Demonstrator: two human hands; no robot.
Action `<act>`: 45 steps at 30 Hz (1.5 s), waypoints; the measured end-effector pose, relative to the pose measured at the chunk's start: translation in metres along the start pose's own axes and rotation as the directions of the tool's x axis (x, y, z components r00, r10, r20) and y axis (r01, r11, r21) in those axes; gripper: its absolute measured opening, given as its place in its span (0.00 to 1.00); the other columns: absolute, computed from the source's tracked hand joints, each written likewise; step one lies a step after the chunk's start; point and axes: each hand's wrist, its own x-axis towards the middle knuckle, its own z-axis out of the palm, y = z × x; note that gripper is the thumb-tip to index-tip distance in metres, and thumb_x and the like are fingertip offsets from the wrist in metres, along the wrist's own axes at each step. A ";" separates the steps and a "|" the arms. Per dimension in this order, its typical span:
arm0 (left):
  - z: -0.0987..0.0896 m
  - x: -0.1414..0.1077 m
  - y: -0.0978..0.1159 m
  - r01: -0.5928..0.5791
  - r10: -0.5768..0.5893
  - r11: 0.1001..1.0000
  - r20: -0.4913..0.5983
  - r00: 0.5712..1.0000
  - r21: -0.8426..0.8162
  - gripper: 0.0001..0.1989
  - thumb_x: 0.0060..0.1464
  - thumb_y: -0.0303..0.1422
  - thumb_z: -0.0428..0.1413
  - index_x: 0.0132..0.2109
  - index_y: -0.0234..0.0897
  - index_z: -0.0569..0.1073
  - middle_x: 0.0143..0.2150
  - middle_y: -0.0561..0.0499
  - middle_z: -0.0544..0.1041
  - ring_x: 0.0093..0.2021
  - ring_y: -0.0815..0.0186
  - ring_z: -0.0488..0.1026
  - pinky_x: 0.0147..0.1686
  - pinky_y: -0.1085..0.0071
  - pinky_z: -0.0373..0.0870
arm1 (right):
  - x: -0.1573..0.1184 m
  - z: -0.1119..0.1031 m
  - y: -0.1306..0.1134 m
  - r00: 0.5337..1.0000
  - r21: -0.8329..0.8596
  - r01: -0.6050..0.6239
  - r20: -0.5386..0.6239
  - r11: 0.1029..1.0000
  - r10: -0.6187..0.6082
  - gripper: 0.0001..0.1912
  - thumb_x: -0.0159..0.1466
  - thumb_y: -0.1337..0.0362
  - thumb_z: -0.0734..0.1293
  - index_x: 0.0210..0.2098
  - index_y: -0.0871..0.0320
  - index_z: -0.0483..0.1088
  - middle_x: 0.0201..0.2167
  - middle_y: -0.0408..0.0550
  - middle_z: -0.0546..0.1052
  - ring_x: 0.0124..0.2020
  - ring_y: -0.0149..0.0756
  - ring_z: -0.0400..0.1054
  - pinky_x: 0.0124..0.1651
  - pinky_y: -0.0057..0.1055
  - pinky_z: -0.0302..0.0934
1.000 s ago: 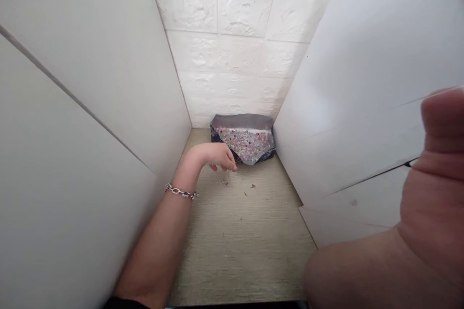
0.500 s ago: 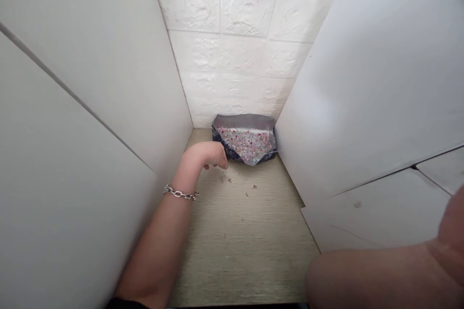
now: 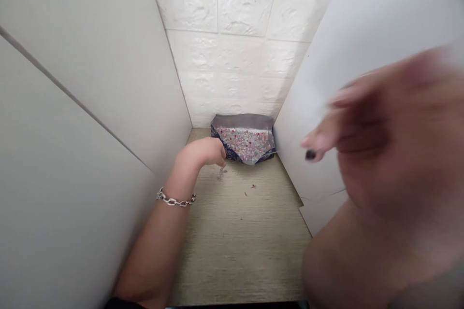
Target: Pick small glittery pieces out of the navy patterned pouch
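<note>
The left hand (image 3: 203, 152) is curled with its fingertips drawn together just above the floor (image 3: 239, 241), and a few small flakes (image 3: 221, 173) hang or fall just beneath them; whether it pinches any of them cannot be told. The right hand (image 3: 384, 154) is close to the camera at 3 o'clock, blurred, its fingers loosely spread and holding nothing that shows. Half a second ago the left fingertips were lower and a little nearer the bag (image 3: 243, 142); now the hand sits slightly higher, with the flakes below it, which suggests it is gathering or dropping the crumbs. The right hand was low in the corner at 4 o'clock then; now it has swung up and covers much of the right panel (image 3: 326, 72). The bag, foil with speckled pink and white contents, lies against the white brick wall (image 3: 235, 43) at 12 o'clock, just beyond the left hand and not clearly touching it. More crumbs (image 3: 250, 189) lie scattered on the floor toward 6 o'clock of the bag. The space is a narrow channel: a grey panel (image 3: 90, 82) rises on the left from 7 to 11 o'clock, the white one on the right, the wall closes the far end. Open floor runs only toward 6 o'clock. A chain bracelet (image 3: 176, 199) circles the left wrist.
</note>
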 end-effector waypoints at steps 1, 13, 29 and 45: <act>-0.002 -0.004 0.002 -0.006 0.004 1.000 -0.081 0.997 -0.027 0.09 0.42 0.33 0.51 0.28 0.33 0.74 0.30 0.48 0.74 0.31 0.65 0.68 0.30 0.71 0.60 | 0.003 0.002 0.000 0.998 -0.005 0.039 0.056 0.999 -0.039 0.14 0.61 0.56 0.53 0.25 0.54 0.63 0.14 0.38 0.61 0.17 0.22 0.57 0.19 0.20 0.50; -0.008 -0.028 0.025 -0.355 0.210 0.739 -0.304 0.929 -0.573 0.31 0.51 0.52 0.33 0.36 0.34 0.71 0.27 0.48 0.71 0.27 0.69 0.66 0.26 0.72 0.61 | 0.032 0.030 0.057 0.745 -0.532 -0.006 0.563 0.847 0.359 0.18 0.61 0.59 0.50 0.27 0.58 0.68 0.28 0.45 0.72 0.26 0.26 0.61 0.28 0.24 0.50; -0.014 -0.020 -0.009 0.148 -0.193 0.979 -0.419 0.887 -0.138 0.15 0.46 0.42 0.46 0.25 0.36 0.67 0.24 0.51 0.69 0.24 0.68 0.62 0.23 0.72 0.54 | 0.026 0.008 0.038 0.900 -0.740 0.029 0.312 0.672 0.304 0.13 0.59 0.64 0.53 0.27 0.58 0.67 0.25 0.44 0.70 0.26 0.27 0.59 0.27 0.25 0.48; -0.001 -0.022 0.039 -0.388 0.054 0.806 -0.596 0.801 -0.447 0.27 0.53 0.49 0.31 0.39 0.37 0.67 0.35 0.49 0.71 0.39 0.65 0.66 0.37 0.71 0.61 | 0.034 0.033 0.059 0.833 -0.630 0.159 0.499 0.760 0.240 0.12 0.56 0.67 0.53 0.23 0.60 0.65 0.22 0.45 0.69 0.22 0.25 0.57 0.25 0.25 0.47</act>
